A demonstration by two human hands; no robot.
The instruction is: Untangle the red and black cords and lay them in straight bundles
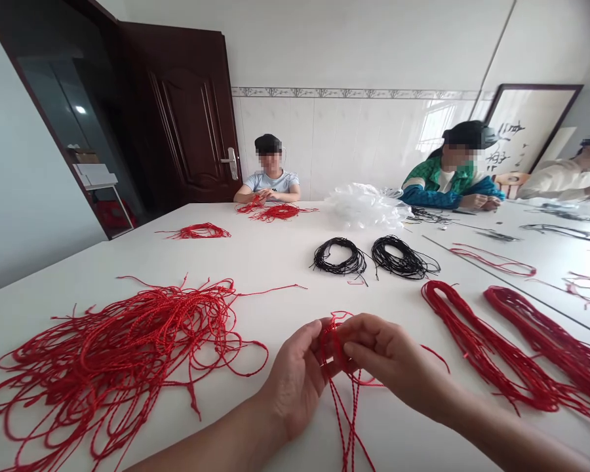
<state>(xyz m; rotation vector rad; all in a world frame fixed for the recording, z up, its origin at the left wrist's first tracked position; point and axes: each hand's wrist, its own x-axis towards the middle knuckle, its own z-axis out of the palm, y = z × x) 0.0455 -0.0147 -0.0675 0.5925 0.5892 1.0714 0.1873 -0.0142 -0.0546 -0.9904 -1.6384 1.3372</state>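
Note:
Just above the white table, my left hand point(299, 367) and my right hand point(381, 351) meet around a red braided cord point(347, 410). Loops of the cord run between the two hands, and its strands hang down toward the near edge. The left hand's fingers curl around the loops, partly hidden behind the cord. My right thumb and fingers pinch the cord from the other side. To the left spreads a big tangled pile of red cords point(142, 341). On the right lie two long red cord bundles, one nearer point(491, 357) and one farther point(550, 341).
Two black cord coils, a left one point(339, 255) and a right one point(403, 257), lie ahead. Clear plastic bags point(368, 204) are heaped farther back. Smaller red coils lie near a person point(271, 180) across the table point(270, 262). Two other people sit at the right.

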